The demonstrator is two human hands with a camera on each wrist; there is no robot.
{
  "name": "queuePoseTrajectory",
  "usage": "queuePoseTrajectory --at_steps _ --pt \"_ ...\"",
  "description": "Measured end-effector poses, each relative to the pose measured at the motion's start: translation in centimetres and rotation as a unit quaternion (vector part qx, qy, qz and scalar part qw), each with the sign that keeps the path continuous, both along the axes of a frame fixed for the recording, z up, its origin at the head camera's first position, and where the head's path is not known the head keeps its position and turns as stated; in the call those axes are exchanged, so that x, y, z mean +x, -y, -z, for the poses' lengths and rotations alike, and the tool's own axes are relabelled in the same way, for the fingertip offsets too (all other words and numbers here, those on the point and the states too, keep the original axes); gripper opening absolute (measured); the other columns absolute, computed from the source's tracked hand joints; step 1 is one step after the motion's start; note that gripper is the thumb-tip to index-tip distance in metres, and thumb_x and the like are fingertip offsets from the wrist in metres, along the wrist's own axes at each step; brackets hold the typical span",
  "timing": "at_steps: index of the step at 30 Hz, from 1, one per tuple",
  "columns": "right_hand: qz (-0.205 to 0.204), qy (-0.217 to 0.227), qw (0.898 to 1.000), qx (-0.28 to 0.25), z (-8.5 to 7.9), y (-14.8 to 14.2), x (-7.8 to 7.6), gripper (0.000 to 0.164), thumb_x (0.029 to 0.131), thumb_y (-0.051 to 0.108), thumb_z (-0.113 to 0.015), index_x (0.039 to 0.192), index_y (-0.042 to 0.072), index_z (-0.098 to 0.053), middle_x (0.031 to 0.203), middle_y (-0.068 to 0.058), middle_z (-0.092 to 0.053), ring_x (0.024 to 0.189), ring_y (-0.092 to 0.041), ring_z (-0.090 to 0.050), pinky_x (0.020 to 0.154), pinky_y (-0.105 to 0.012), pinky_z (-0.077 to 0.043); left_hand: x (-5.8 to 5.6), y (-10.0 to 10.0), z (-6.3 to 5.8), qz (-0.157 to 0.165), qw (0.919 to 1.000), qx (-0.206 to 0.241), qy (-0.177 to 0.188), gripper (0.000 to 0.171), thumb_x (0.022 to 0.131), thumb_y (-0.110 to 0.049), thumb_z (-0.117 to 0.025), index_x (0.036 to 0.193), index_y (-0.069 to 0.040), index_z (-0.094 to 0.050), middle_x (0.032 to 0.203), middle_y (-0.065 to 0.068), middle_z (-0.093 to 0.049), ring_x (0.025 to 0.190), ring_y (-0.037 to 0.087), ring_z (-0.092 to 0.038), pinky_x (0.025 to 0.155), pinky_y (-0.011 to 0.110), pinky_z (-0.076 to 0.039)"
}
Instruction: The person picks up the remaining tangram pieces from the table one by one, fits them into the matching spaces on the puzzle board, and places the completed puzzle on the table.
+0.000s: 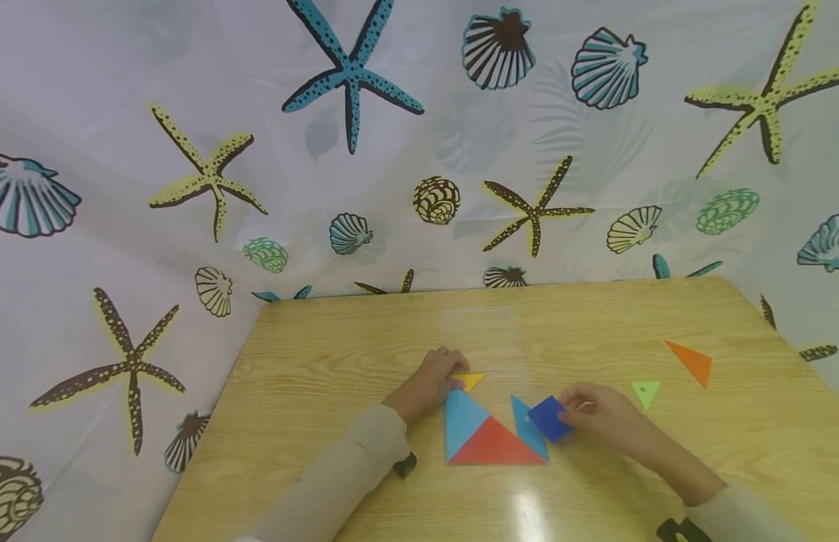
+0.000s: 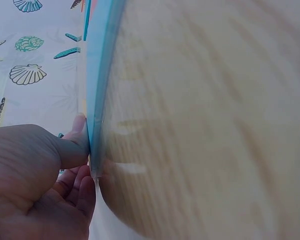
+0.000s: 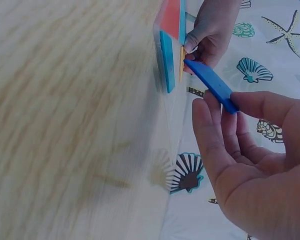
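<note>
My right hand [image 1: 605,418] pinches a dark blue square [image 1: 550,418] between thumb and fingers. In the right wrist view the square [image 3: 212,86] is tilted, raised off the tabletop. My left hand [image 1: 434,380] has its thumb and fingertips at a small yellow triangle [image 1: 471,381], holding its left end. Just below that hand, a large light blue triangle [image 1: 464,421] lies flat, its long side against a large red triangle [image 1: 495,444]. The blue parallelogram [image 1: 526,429] lies at the red triangle's right, partly covered by the square in the head view.
A small lime green triangle [image 1: 646,392] and an orange triangle [image 1: 692,363] lie to the right on the wooden table [image 1: 324,354]. A faint clear sheet [image 1: 483,335] shows behind the pieces. A cloth [image 1: 406,248] printed with shells and starfish hangs around the table's back and sides.
</note>
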State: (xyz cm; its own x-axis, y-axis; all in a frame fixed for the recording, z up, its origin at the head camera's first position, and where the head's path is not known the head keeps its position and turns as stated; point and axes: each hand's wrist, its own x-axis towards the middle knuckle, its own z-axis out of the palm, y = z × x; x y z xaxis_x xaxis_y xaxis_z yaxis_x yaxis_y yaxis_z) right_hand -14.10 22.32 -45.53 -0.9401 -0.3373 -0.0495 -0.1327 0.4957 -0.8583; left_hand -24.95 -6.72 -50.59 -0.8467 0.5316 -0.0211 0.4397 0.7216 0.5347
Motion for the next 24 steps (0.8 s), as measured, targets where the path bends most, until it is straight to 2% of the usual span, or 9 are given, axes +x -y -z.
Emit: queuePoseTrajectory --at_steps 12,16,20,24 --pt "-0.002 -0.015 1.000 0.004 0.7 2.2 -2.1 0.023 0.087 0.019 -0.065 0.100 0.000 -0.061 0.087 -0.005 -0.063 0.082 -0.020 -0.060 0.067 -0.026 -0.049 0.0 0.1 0.1 -0.007 1.0000 -0.004 0.004 0.018 0.089 -0.022 -0.062 0.106 -0.021 -0.056 0.101 -0.007 -0.049 0.097 0.012 -0.041 0.085 0.025 -0.040" --pt "0.000 0.002 0.999 -0.039 1.1 3.1 -2.8 0.023 0.086 0.014 -0.066 0.099 -0.004 -0.060 0.086 -0.009 -0.062 0.080 -0.024 -0.061 0.067 -0.030 -0.052 -0.1 0.3 0.2 0.003 1.0000 -0.004 -0.006 0.019 0.089 -0.021 -0.062 0.107 -0.020 -0.056 0.101 -0.006 -0.049 0.097 0.012 -0.042 0.085 0.025 -0.040" --pt "0.015 0.026 0.997 -0.075 1.6 4.2 -3.2 0.022 0.085 0.007 -0.066 0.099 -0.008 -0.058 0.085 -0.012 -0.061 0.078 -0.025 -0.062 0.067 -0.034 -0.053 -0.1 0.4 0.3 0.010 0.9999 0.004 -0.010 0.020 0.089 -0.019 -0.062 0.108 -0.018 -0.056 0.101 -0.005 -0.049 0.099 0.013 -0.043 0.086 0.026 -0.040" --pt "0.037 0.014 0.998 -0.052 2.2 5.1 -3.8 0.018 0.084 0.004 -0.066 0.097 -0.006 -0.059 0.081 -0.010 -0.061 0.074 -0.022 -0.061 0.064 -0.033 -0.053 -0.2 0.2 0.5 0.014 0.9998 0.007 -0.010 0.018 0.090 -0.019 -0.061 0.107 -0.019 -0.056 0.101 -0.006 -0.049 0.102 0.013 -0.043 0.089 0.027 -0.039"
